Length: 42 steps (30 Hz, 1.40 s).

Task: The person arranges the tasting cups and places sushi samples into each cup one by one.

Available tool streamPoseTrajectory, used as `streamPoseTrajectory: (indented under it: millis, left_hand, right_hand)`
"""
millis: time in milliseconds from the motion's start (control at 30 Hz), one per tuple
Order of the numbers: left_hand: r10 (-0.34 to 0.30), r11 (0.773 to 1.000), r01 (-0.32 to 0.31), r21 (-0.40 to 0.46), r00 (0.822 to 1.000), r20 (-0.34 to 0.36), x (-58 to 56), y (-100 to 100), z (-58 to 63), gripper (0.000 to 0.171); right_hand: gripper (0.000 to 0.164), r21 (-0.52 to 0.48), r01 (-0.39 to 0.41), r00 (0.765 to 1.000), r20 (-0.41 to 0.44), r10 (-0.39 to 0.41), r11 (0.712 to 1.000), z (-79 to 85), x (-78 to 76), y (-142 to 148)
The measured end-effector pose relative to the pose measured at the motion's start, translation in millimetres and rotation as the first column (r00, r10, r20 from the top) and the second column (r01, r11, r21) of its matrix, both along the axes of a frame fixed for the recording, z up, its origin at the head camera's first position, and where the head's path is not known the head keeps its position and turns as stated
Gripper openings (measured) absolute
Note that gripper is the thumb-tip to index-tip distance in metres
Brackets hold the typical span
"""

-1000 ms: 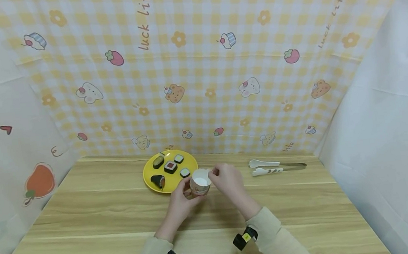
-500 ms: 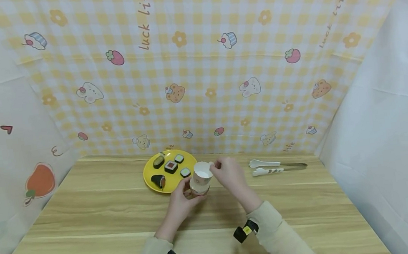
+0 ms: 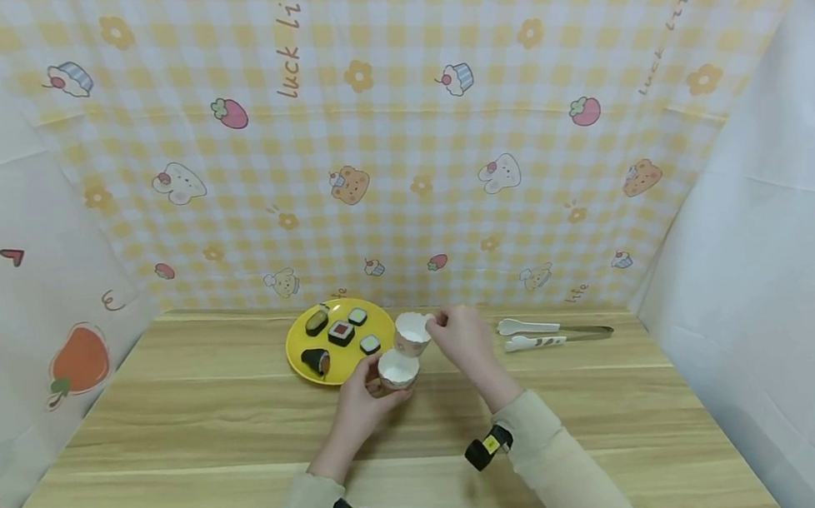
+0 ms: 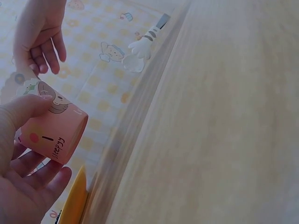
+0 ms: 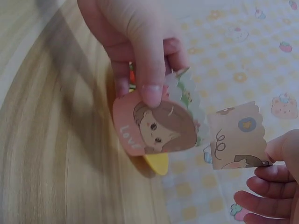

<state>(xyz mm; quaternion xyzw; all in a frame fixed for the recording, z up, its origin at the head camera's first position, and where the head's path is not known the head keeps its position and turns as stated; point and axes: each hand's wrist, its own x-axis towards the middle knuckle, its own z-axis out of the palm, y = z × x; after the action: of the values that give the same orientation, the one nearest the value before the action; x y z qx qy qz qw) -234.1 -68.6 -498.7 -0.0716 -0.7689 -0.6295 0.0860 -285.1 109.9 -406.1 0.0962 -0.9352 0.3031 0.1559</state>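
My left hand [image 3: 359,400] grips a pink paper baking cup [image 4: 58,126] with a girl's face and lettering printed on its side. Thumb and fingers wrap its outside, as the left wrist view shows. A second, beige paper baking cup [image 5: 238,139] with a scalloped rim hangs from my right hand [image 3: 464,351], pinched at the rim between thumb and finger. In the head view this second cup stands just above and right of the pink one, out of it. A white inside shows in both cups.
Behind the left hand lies a yellow plate [image 3: 297,328] bearing several sushi pieces, among them a square roll [image 3: 341,333] and a dark cone [image 3: 316,362]. Tongs [image 3: 538,341] with white handles lie at the back right, before the checked cloth [image 3: 440,141].
My right hand has lifted the beige cup up out of the pink one and moved it slightly right and away. The left hand stays in place with the pink cup.
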Motion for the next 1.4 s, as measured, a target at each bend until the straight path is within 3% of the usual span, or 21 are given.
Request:
streamPoseTrajectory:
  millis: [233, 667, 1033, 1400]
  left_hand:
    - [-0.006, 1.000, 0.007, 0.023, 1.000, -0.010, 0.3, -0.3, -0.4, 0.069]
    - [0.003, 1.000, -0.003, -0.007, 1.000, -0.007, -1.7, -1.5, -0.4, 0.066]
    - [-0.017, 0.999, 0.016, 0.052, 1.000, 0.019, 0.5, -1.3, 0.9, 0.067]
    - [-0.009, 0.999, 0.009, 0.045, 1.000, 0.007, 2.4, -2.1, 1.8, 0.066]
  right_hand:
    - [0.027, -0.014, 0.032, 0.999, 0.026, -0.032, 0.999, -11.2, -13.2, 3.8]
    - [0.033, -0.092, 0.071, 0.997, 0.033, -0.068, 0.993, -16.8, -21.0, 5.3]
    - [0.037, -0.046, 0.181, 0.983, 0.047, -0.178, 0.983, -38.0, -34.3, 13.8]
    - [0.034, -0.021, 0.197, 0.979, 0.050, -0.196, 0.980, -52.8, -34.4, 17.5]
